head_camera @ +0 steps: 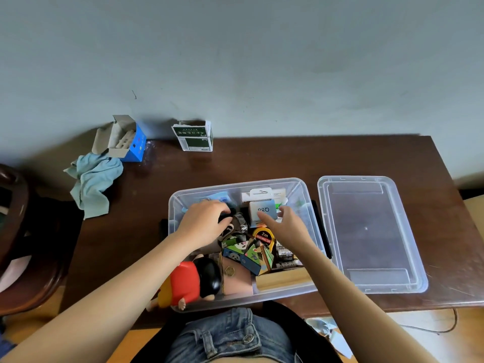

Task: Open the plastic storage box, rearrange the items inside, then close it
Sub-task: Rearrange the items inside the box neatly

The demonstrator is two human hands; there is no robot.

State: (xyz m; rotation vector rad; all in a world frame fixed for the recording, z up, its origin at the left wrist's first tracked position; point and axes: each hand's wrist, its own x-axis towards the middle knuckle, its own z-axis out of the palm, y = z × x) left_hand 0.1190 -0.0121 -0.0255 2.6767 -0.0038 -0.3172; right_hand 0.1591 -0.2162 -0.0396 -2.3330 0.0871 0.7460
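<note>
The clear plastic storage box [306, 195] stands open on the dark wooden table, full of small items. Its clear lid [366, 231] lies upside down to its right. My left hand [204, 221] reaches into the box's back left part, its fingers curled round a small black object [225, 218]. My right hand [285, 226] is inside the box too, thumb and fingers spread round a white "Q80" box [263, 209]. Nearer me lie a yellow 2m measuring tape [264, 235], a green panda carton [246, 251], a pink box [237, 280] and a red-shirted doll [191, 281].
At the table's back stand a green-and-white carton [193, 136] and an open blue box [125, 138]. A light blue cloth [94, 179] hangs over the left edge. A dark wooden chair [15, 231] stands to the left. Paper scraps [330, 331] lie on the floor.
</note>
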